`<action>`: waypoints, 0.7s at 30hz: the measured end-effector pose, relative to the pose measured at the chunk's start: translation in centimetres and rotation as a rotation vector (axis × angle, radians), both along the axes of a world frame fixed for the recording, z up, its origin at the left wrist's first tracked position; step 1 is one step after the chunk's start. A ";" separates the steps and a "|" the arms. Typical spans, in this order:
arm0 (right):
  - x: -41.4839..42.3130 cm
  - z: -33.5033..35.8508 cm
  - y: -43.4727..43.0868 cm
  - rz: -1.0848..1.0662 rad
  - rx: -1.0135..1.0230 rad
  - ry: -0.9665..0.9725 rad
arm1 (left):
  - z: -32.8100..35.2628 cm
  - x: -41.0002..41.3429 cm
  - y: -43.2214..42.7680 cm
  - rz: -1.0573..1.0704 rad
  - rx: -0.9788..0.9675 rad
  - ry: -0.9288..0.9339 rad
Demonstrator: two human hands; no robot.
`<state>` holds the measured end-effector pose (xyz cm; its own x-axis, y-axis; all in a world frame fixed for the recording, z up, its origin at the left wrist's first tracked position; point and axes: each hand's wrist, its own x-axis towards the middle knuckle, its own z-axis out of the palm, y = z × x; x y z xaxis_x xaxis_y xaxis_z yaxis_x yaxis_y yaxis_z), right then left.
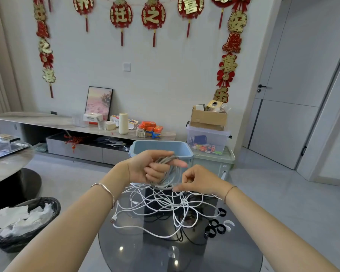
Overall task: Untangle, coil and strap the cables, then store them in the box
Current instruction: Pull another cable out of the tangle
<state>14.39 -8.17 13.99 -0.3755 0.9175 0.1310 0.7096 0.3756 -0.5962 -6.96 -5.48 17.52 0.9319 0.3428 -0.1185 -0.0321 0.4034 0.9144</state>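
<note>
grey cable point(165, 186) is gathered into several loops, held above the table point(135, 252), not resting on it. left hand point(149, 166) carries the loops, which hang over its fingers, some curled round them. right hand point(198, 180) has its fingers closed in a pinch on the lower edge of the same loops. beneath, white cables point(165, 207) lie tangled on the glass table, with a black cable point(185, 239) partly under them. black straps point(216, 229) lie near the table's right edge. blue box point(161, 147) stands open on the floor just beyond the table. a waste basket point(28, 222) sits at left.
</note>
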 end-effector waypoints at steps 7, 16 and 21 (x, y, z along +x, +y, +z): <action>0.4 2.7 1.0 -0.081 0.108 -0.172 | -0.6 -0.1 -1.0 -0.005 0.265 0.593; -5.0 1.3 -1.5 -0.089 0.217 0.227 | -1.9 3.3 -0.1 0.909 0.409 0.323; -5.6 -0.1 -2.4 -0.059 0.276 0.215 | -2.4 3.7 0.6 1.121 0.500 0.296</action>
